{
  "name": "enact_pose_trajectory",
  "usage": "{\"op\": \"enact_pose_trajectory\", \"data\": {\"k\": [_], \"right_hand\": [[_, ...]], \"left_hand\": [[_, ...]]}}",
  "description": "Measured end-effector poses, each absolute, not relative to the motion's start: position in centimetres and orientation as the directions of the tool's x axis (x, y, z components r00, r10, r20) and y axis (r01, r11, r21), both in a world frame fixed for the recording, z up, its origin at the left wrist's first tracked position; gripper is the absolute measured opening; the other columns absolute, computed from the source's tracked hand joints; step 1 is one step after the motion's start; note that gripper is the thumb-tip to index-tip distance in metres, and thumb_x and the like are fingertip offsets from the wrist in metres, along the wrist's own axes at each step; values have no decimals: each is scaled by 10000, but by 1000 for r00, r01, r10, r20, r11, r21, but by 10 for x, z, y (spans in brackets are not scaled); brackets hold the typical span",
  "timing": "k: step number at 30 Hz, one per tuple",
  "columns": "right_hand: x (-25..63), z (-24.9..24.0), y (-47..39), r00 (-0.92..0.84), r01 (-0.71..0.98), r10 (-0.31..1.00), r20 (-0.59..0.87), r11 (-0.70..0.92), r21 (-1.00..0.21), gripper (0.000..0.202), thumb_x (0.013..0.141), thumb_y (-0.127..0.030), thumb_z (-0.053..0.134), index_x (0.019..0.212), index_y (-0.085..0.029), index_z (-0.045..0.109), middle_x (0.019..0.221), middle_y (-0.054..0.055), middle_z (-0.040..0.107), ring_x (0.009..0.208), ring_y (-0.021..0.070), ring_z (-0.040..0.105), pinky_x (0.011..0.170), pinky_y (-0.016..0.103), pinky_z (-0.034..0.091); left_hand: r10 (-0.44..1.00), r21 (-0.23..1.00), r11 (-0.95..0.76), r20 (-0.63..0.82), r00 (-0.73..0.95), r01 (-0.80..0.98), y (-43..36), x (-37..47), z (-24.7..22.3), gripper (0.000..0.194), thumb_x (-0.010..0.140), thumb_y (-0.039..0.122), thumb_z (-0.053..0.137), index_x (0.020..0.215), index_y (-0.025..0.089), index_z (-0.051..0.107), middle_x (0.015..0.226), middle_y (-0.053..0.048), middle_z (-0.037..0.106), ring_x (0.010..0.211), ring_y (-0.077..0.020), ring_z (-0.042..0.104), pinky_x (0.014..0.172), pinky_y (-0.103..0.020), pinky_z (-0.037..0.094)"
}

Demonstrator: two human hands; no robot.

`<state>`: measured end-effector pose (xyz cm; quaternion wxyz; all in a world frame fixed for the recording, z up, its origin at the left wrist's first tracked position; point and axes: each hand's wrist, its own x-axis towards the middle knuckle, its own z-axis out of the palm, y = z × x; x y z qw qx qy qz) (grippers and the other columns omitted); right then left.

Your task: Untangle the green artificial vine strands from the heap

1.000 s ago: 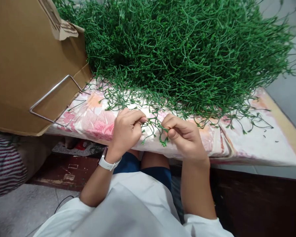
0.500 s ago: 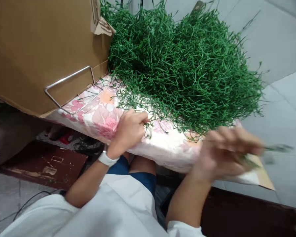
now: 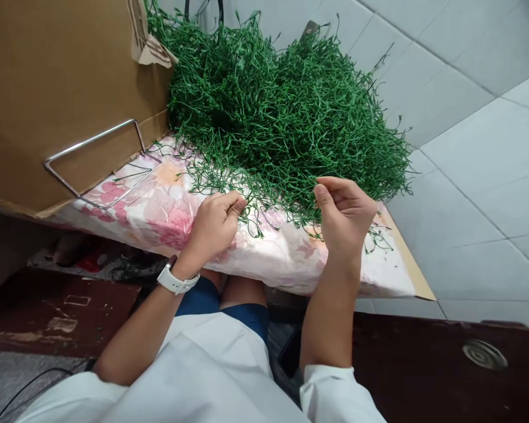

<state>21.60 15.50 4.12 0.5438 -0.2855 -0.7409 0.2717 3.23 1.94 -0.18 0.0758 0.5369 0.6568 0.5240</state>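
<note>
A large tangled heap of thin green artificial stems [image 3: 286, 117] with small budded tips lies over the back of a flower-patterned surface [image 3: 176, 226]. My left hand [image 3: 218, 226], with a white watch strap on the wrist, is closed in a pinch over the front of the surface. Thin green stems [image 3: 256, 220] stick out by its fingertips. At the heap's front right edge, my right hand [image 3: 347, 214] has thumb and forefinger brought together on a bit of green stem; its other fingers are curled. How many stems either hand grips is hidden.
A tall cardboard box [image 3: 83, 88] stands at the left, with a bent metal wire frame [image 3: 92, 141] in front of it. Several loose stems [image 3: 379, 239] lie right of my right hand. Grey-white tiles [image 3: 467, 164] are beyond, and a dark red wooden surface [image 3: 423, 376] is at lower right.
My right hand, blurred at the right end of the surface with a stem, has come back to the heap's edge. My left hand stays pinched near the same spot. The view has shifted slightly.
</note>
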Motion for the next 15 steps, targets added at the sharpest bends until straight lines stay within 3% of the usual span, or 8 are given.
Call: {"op": "enact_pose_trajectory", "data": {"k": [3,6,10,15], "right_hand": [[215,36,159,-293,169,713,637,695,-699,202,874,-283,732,1066,-225,745,1053,61,756,610,106,568,541,294,479],[218,28,158,-346,215,713,610,693,-689,291,894,-210,661,1172,-238,741,1360,98,687,605,93,538,546,311,471],[225,20,158,-359,252,731,580,674,-694,327,919,-250,643,1234,-242,732,1262,90,708,692,135,597,621,341,530],[230,18,148,-346,269,742,574,665,-697,262,927,-322,693,1164,-221,739,1148,86,715,761,151,624,649,321,525]], "left_hand": [[777,763,-121,471,-418,635,19,32,-3,302,975,211,527,683,206,453,617,15,473,641,-171,441,623,-294,282],[771,752,-142,492,-404,644,19,33,-4,290,972,209,525,692,211,452,606,16,461,641,-176,434,627,-298,279],[771,736,-146,503,-391,661,19,32,-4,312,996,258,505,693,218,441,602,12,455,636,-182,435,622,-306,279],[760,734,-145,512,-400,664,19,33,-5,338,1021,299,508,697,215,465,631,6,500,655,-177,470,627,-308,313]]}}
